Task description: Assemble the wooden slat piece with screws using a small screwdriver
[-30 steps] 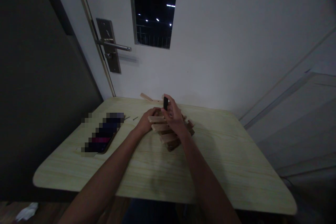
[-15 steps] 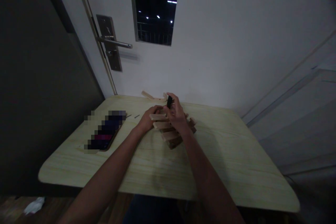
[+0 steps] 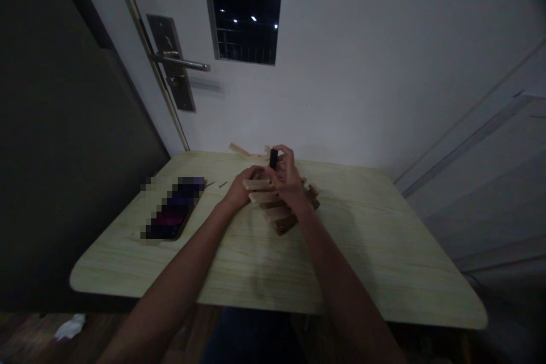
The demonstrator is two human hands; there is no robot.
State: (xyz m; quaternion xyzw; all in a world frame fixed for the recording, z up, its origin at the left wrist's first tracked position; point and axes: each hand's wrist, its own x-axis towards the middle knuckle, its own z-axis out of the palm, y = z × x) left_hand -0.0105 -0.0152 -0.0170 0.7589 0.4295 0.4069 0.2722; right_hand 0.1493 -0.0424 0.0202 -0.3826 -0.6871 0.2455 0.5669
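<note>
A fanned stack of light wooden slats (image 3: 277, 209) lies near the middle of a pale wood-grain table (image 3: 375, 250). My left hand (image 3: 239, 189) rests closed on the top slat at the stack's left end. My right hand (image 3: 289, 179) is above the stack, fingers curled round a small black object (image 3: 273, 158) held upright over the top slat. What the black object is I cannot make out.
A phone (image 3: 173, 216) with a lit, blurred screen lies at the table's left. Two small dark bits (image 3: 216, 184) and loose slats (image 3: 247, 152) lie near the far edge. A white door with a lever handle (image 3: 181, 62) and dark window stands behind.
The right hand has curled tighter round the black object and tilted it slightly over the stack. The view has shifted a little; the left hand stays on the slats.
</note>
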